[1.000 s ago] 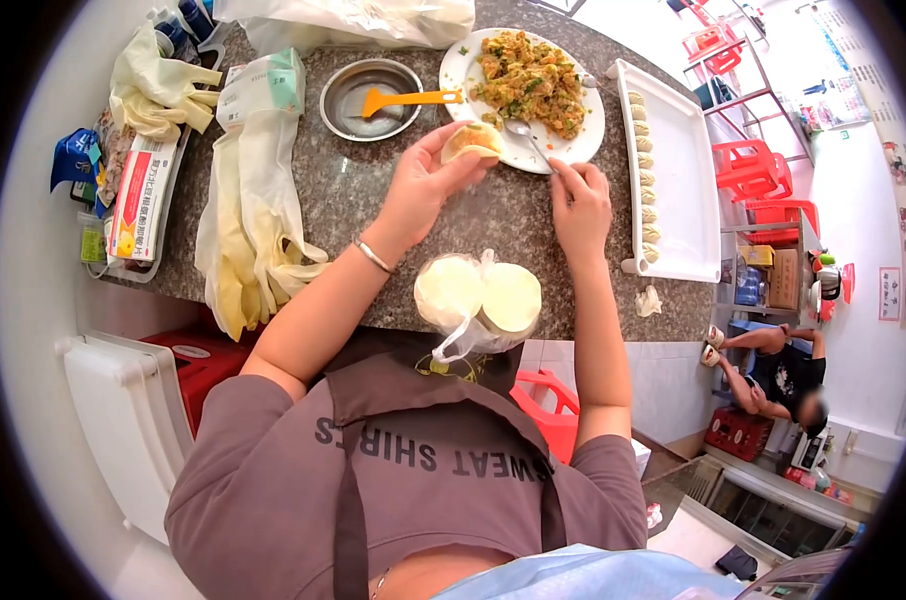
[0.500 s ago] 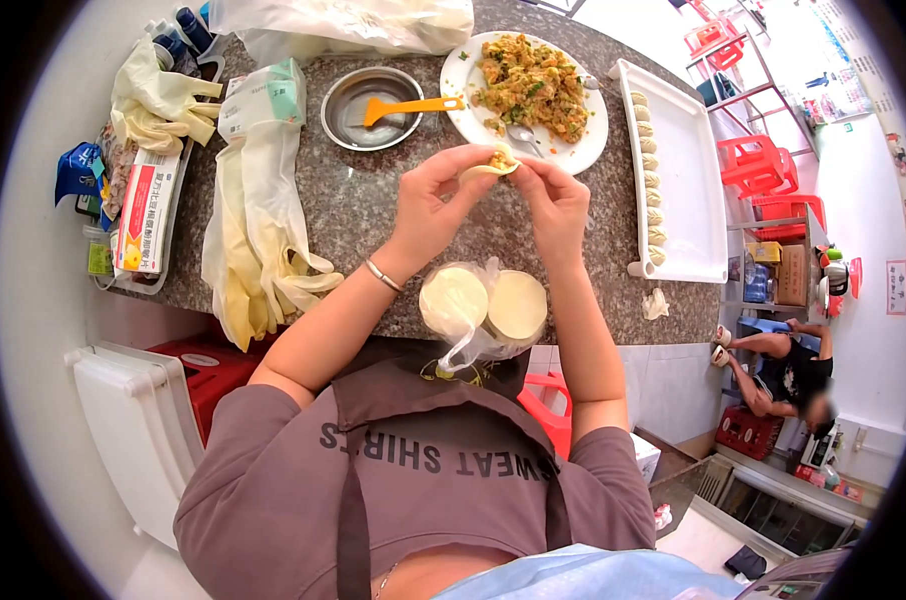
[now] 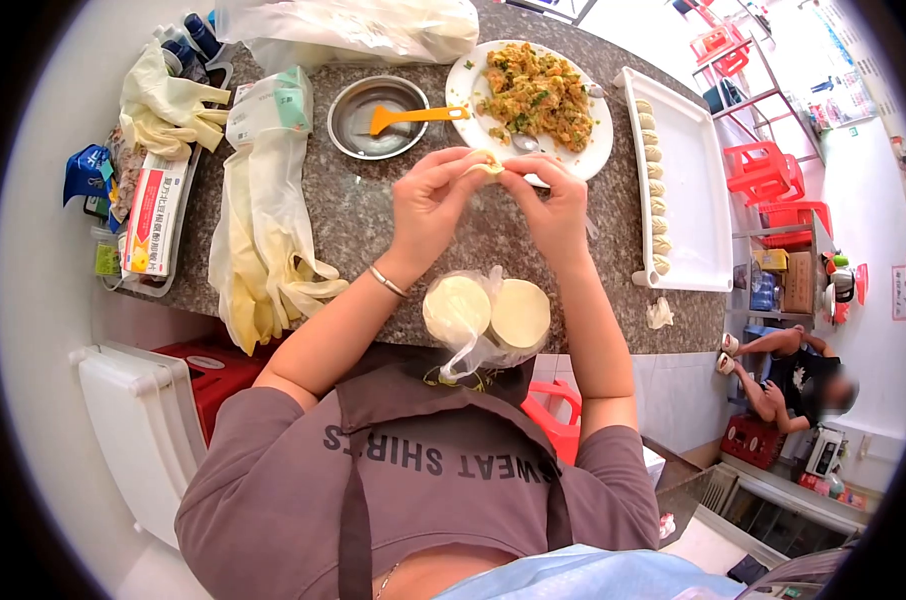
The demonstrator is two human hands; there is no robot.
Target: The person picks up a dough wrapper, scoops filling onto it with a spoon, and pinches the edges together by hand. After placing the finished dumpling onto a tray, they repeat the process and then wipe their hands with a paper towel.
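Observation:
My left hand (image 3: pixel 431 205) and my right hand (image 3: pixel 547 205) meet just below the plate, both pinching one small filled dough wrapper (image 3: pixel 487 165). A bit of filling shows at its top. The white plate (image 3: pixel 460 97) above them bears chopped filling (image 3: pixel 538 95) and a spoon (image 3: pixel 524 142). Left of it, a metal bowl (image 3: pixel 349 135) has an orange-handled brush (image 3: pixel 418 114) lying across it. Between my forearms sit two stacks of round wrappers (image 3: pixel 457 308) in clear plastic. A white tray (image 3: pixel 695 190) on the right holds a row of several folded dumplings (image 3: pixel 656 188).
Pale gloves (image 3: pixel 263 230) lie on the granite table (image 3: pixel 363 210) at left, beside a loaded tray with a box (image 3: pixel 153 220). A plastic bag (image 3: pixel 353 30) lies at the back. Crumpled tissue (image 3: pixel 660 313) is near the right edge. Another person (image 3: pixel 798 378) sits far right.
The fingers have closed further over the wrapper, and less filling shows. The whole view has shifted slightly, with the table items appearing a little lower and to the right.

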